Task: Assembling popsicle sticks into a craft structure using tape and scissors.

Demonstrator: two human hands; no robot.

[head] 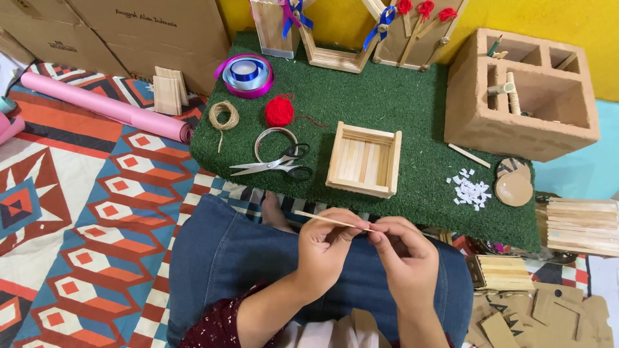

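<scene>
Gripping a thin stick (pixel 332 222), both hands (pixel 325 248) (pixel 406 254) are seen pinched at six o'clock; snapping is risked by overbending.

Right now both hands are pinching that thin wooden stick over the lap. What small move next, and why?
Probably carry the stick forward to the open wooden box on the green mat. Left hand and right hand grip it at one end, and the box made of similar sticks lies just ahead.

brown cardboard boxes (pixel 138 29) with dark print, top left behind the mat
</scene>
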